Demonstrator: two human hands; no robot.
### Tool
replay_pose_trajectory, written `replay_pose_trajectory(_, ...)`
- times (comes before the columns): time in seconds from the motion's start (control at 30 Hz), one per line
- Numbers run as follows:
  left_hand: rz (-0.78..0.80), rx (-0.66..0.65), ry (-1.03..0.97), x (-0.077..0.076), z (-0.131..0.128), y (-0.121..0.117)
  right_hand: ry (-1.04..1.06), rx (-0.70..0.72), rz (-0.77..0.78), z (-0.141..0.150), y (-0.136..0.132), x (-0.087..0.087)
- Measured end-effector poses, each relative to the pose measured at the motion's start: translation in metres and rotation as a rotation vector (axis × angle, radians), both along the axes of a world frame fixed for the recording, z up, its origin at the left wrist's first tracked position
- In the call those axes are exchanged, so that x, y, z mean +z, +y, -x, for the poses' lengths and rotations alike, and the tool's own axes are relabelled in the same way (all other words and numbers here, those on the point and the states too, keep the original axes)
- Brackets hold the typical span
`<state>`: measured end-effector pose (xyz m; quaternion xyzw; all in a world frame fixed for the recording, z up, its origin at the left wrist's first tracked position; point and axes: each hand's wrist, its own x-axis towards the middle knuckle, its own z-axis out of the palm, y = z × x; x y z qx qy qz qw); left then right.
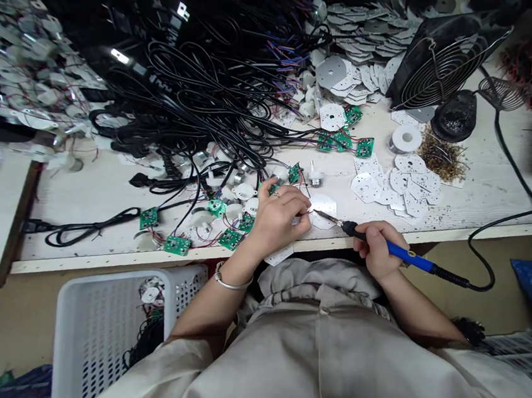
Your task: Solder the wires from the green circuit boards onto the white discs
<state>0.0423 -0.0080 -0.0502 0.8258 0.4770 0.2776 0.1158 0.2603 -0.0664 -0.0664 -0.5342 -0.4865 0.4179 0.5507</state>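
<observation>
In my right hand (377,249) is a blue-handled soldering iron (407,255), gripped like a pen, its tip pointing left. The tip meets a white, flat LED plate (324,210) at the bench's front edge. My left hand (281,218) rests on the plate's left side, fingers bent and pinched on what looks like a thin red wire, mostly hidden by the fingers. Just beyond that hand lie a small green circuit board (294,173) with wires and a white-and-metal part (316,177). More green boards (231,239) with wires lie left of my left wrist.
Black cables (201,91) heap across the back left. A solder spool (405,139), loose white plates (413,183), an iron stand (455,114) and a fan (445,59) stand at right. The iron's cord (492,261) loops off the right edge. Below left sits a grey basket (90,332).
</observation>
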Motion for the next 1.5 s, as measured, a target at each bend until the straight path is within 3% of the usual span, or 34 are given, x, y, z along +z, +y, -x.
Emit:
replay_pose_trajectory(0.57,0.075,0.007,0.003,0.0029,0.0003,0.0005,0.081,-0.032,0.139,0.0018,0.0055,0.0062)
replay_pose_trajectory(1.27,0.037,-0.001,-0.002,0.002,0.0002,-0.0002,0.085,-0.085,0.093,0.0031,0.004,0.0028)
replay_pose_trajectory(1.5,0.105,0.017,-0.031,0.0054,0.0001,0.0,0.121,-0.12,0.106,0.0042,0.005,0.0038)
